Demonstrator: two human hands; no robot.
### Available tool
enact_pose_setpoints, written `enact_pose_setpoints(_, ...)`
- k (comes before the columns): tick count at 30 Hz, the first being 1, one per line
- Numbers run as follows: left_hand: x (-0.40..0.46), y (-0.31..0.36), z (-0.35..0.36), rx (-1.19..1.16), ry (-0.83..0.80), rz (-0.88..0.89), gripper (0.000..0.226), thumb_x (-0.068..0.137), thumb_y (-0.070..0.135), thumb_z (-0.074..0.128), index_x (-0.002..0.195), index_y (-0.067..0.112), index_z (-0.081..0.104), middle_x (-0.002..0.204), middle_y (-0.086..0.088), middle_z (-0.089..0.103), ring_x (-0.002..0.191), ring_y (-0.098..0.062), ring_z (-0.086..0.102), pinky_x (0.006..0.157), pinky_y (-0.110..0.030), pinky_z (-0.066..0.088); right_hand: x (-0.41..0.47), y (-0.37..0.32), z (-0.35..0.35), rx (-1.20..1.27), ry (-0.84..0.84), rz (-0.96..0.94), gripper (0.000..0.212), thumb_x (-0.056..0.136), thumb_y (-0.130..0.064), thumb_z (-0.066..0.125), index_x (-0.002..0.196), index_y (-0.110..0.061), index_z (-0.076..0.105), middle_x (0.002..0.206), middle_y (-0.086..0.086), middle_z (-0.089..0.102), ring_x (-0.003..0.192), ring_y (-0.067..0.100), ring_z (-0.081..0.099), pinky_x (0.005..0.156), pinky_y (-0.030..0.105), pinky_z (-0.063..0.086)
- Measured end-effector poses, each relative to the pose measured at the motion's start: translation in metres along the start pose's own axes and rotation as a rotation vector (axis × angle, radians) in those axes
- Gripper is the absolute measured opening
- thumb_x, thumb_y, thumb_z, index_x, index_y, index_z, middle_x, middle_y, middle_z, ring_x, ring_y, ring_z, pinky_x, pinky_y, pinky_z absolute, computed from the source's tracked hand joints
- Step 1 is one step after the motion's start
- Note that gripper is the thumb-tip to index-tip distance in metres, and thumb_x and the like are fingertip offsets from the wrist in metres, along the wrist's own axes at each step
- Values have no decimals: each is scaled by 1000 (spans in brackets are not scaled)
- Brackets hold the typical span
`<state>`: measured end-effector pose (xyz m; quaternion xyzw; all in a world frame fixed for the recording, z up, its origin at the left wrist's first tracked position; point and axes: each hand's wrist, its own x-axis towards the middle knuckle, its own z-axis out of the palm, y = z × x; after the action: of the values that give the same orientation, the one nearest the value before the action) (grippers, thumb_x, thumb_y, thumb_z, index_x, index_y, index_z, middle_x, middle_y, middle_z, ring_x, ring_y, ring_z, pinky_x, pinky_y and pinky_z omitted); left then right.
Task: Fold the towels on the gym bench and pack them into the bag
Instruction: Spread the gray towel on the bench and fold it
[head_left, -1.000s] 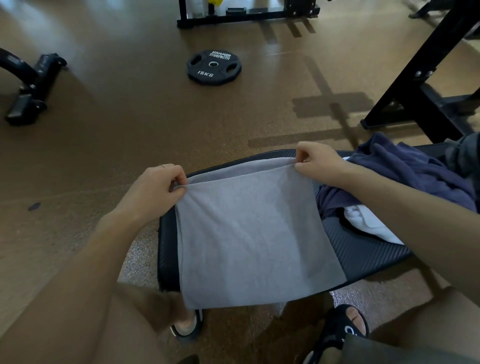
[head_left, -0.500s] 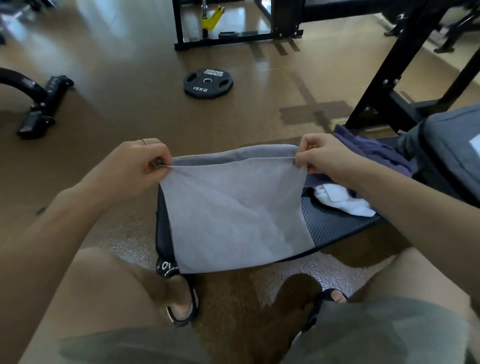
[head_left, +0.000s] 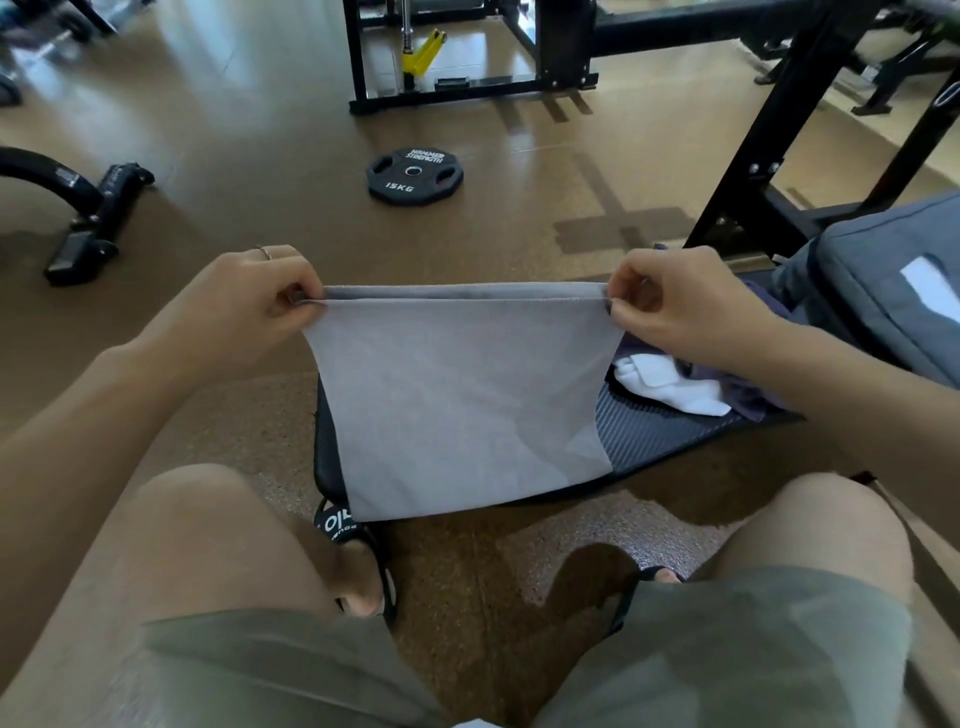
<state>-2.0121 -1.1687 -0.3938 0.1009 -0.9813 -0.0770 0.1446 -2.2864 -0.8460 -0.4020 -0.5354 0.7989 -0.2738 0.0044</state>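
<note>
Holding a grey towel (head_left: 457, 395) up by its top corners, one corner pinched in the left hand (head_left: 249, 304) and the other in the right hand (head_left: 670, 306), fingers curled tight round the doubled edge on both sides. The towel is folded over once, you can see two layers along the top, and it hangs flat between the hands with its lower part draped in front of the bench (head_left: 654, 431), bottom edge down near the person's left sandal (head_left: 358, 551). The bench pad is black and ribbed. On it, off to the right behind the right wrist, there's a white towel (head_left: 670, 384) bunched up and touching a purple towel (head_left: 753, 400), neither folded. Further right sits the bag (head_left: 883, 291), grey with a white patch, right at the edge of the shot, can't tell if it's open. There's a ring on the left hand. Out on the brown floor (head_left: 260, 156) lies a 15KG plate (head_left: 414, 175), well apart from the bench, with black rack frames (head_left: 769, 140) behind it and to the right
</note>
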Motion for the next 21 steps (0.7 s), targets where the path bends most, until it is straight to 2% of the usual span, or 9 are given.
enact_pose_setpoints(3,7,2,-11,4,50,35,23,90,8,72,91,28,62,91,2,61,79,-22,60,74,-42,54,2,-2,-14,-51,37,-30,6,90,-15,68,84,-16,68,71,-6,65,66,9,63,65,29,51)
enact_pose_setpoints(7,16,5,-24,39,99,68,7,89,5,73,91,10,69,93,-2,65,81,-24,62,78,-41,56,9,-1,-30,-121,84,-22,13,94,-20,64,84,-12,68,67,-4,62,65,17,59,65,32,46)
enact_pose_setpoints(13,29,8,-33,71,117,34,4,89,8,75,89,10,72,87,-2,68,76,-21,63,75,-24,47,19,0,-35,-186,128,-22,18,95,-17,59,80,-10,54,65,5,57,64,30,54,62,42,46)
enact_pose_setpoints(16,32,8,-37,27,147,-2,6,87,8,77,84,8,73,82,-3,69,71,-17,63,73,-5,44,20,0,-36,-195,136,-30,19,95,-14,58,79,-10,50,64,5,54,61,30,50,60,45,46)
enact_pose_setpoints(21,32,5,-40,-18,137,-4,2,88,11,77,88,10,76,82,-2,71,79,-2,61,76,0,44,23,-1,-37,-223,134,-45,20,95,-14,57,78,-12,46,64,7,52,61,34,49,59,45,44)
